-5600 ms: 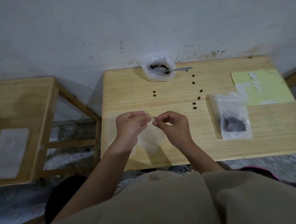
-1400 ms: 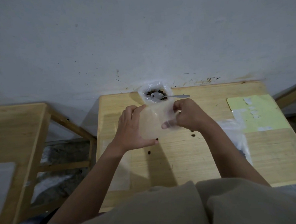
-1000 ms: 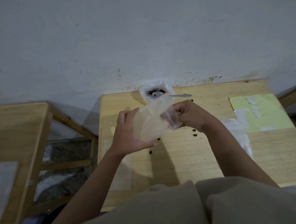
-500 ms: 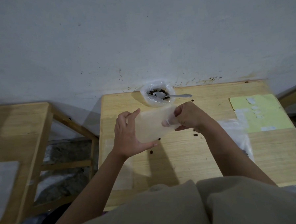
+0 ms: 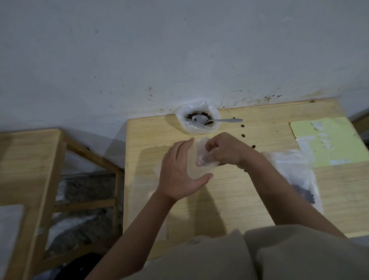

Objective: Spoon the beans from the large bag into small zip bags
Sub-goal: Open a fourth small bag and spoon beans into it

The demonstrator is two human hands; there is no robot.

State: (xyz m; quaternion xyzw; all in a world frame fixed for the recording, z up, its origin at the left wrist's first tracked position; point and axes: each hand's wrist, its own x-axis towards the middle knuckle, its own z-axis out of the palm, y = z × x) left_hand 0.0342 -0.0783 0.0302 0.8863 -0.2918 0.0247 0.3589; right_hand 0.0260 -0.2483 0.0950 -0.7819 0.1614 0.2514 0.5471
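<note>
Above the table's middle I hold a small clear zip bag (image 5: pixel 198 160) with both hands. My left hand (image 5: pixel 179 172) cups its left side, thumb under the bottom edge. My right hand (image 5: pixel 224 149) has fingers tucked into the bag's mouth on the right. The bag looks empty. The large bag (image 5: pixel 197 117) with rolled-down rim stands at the table's back edge against the wall, with dark beans and a metal spoon (image 5: pixel 212 120) inside, handle pointing right. A filled zip bag (image 5: pixel 299 181) lies flat to the right, partly behind my right forearm.
Several loose beans (image 5: pixel 243 135) lie on the wooden table (image 5: pixel 342 191) right of the large bag. A yellow-green sheet (image 5: pixel 333 142) with white labels lies at the far right. More flat clear bags (image 5: pixel 145 193) lie at the left. A second wooden table (image 5: pixel 20 161) stands left.
The small bag has been turned more edge-on between my hands and my right fingers have pushed further into its mouth. My left hand has opened around it. Large bag and spoon unmoved.
</note>
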